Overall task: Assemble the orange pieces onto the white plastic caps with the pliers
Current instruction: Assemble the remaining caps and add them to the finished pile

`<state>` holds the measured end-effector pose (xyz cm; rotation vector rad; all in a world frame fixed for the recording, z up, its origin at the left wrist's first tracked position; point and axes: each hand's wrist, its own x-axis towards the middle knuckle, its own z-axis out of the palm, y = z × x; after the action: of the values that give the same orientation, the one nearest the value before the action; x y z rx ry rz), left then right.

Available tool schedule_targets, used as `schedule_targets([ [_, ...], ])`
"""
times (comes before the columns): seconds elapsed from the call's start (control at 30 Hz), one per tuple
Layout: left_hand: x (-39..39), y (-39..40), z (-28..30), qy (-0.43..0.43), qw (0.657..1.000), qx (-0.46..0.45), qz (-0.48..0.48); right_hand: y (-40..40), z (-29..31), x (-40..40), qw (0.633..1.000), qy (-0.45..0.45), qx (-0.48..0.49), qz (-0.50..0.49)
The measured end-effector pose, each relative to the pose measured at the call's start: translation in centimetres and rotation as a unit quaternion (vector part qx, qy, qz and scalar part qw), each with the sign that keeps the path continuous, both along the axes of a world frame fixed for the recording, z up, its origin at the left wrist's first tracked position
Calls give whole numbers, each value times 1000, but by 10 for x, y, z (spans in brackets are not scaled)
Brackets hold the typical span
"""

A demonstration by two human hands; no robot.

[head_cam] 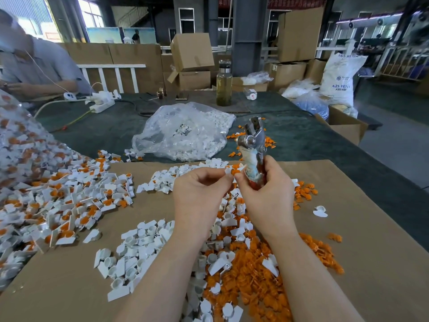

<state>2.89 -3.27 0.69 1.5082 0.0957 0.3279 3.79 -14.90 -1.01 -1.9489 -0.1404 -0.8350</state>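
My right hand grips the pliers upright by their taped handles, jaws pointing up and away. Its thumb and forefinger also pinch a small orange piece. My left hand pinches a white plastic cap right beside that orange piece, the two touching above the cardboard sheet. Loose white caps lie under my left forearm. A heap of orange pieces spreads under my right forearm.
A big pile of assembled white-and-orange caps fills the left side. A clear bag of white caps lies behind the cardboard on the dark cloth. A glass bottle, a power strip and boxes stand farther back. A person sits at far left.
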Motion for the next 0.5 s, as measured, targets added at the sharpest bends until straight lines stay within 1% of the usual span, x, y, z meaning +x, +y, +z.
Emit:
schedule_targets([
  [0.2, -1, 2, -1, -32, 995, 90, 6, -2, 1, 0, 1000, 18, 6, 8],
  [0.33, 0, 1, -2, -39, 994, 104, 19, -2, 2, -1, 1000, 20, -8, 6],
  [0.5, 2, -2, -4, -35, 992, 116, 43, -3, 2, 1, 998, 46, -37, 24],
])
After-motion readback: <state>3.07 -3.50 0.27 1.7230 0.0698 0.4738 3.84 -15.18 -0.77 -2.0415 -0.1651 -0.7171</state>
